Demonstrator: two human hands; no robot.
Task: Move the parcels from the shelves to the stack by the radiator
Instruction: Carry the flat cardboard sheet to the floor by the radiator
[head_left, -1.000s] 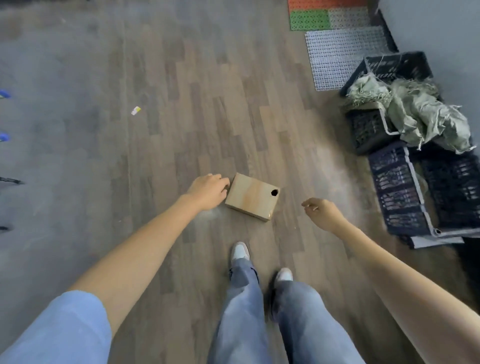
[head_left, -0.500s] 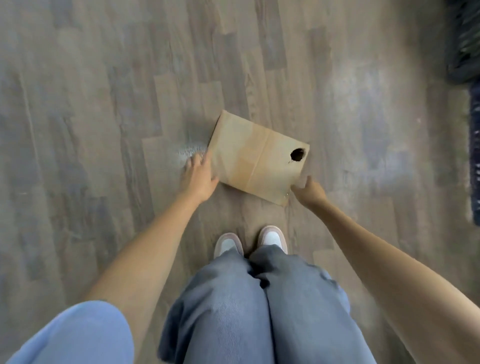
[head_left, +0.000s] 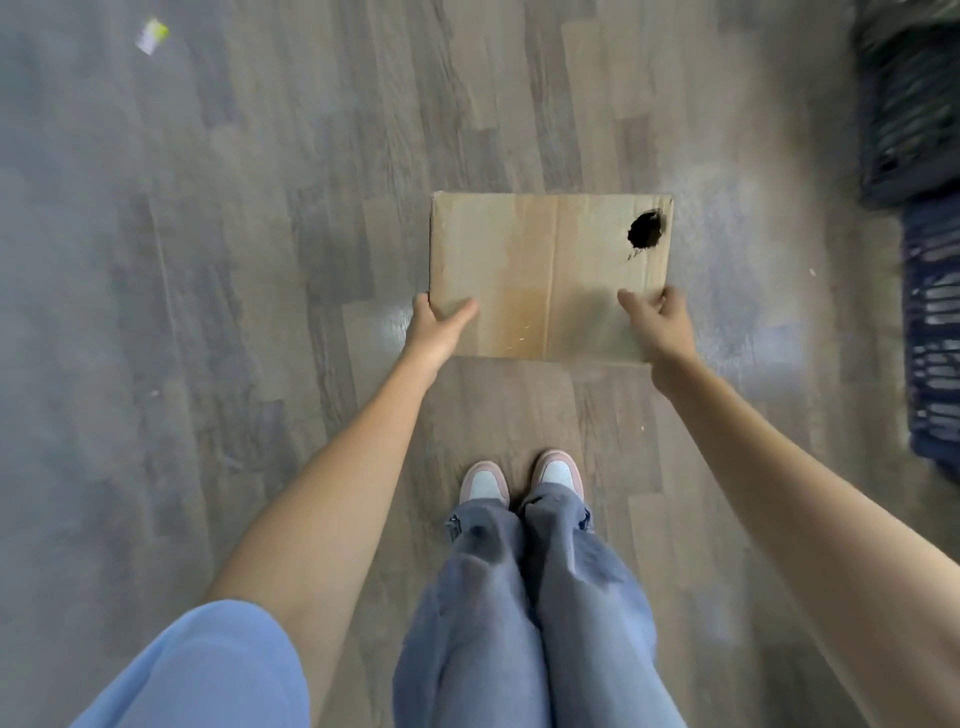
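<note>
A flat brown cardboard parcel (head_left: 540, 270) with a torn black hole near its far right corner is in front of my feet, above the wooden floor. My left hand (head_left: 434, 325) grips its near left corner, thumb lying on the top face. At the near right corner my right hand (head_left: 660, 325) holds the edge, thumb on top and fingers wrapped round the side. The fingers under the parcel are hidden. No shelves, radiator or stack are in view.
Dark blue plastic crates (head_left: 930, 332) stand along the right edge, blurred. A small yellow-white scrap (head_left: 151, 35) lies on the floor at the far left. My shoes (head_left: 519, 480) are side by side just behind the parcel.
The parcel has turned square to me and come up off the floor between both hands. My right hand, free a second ago, now holds the right corner. The camera has swung down and back.
</note>
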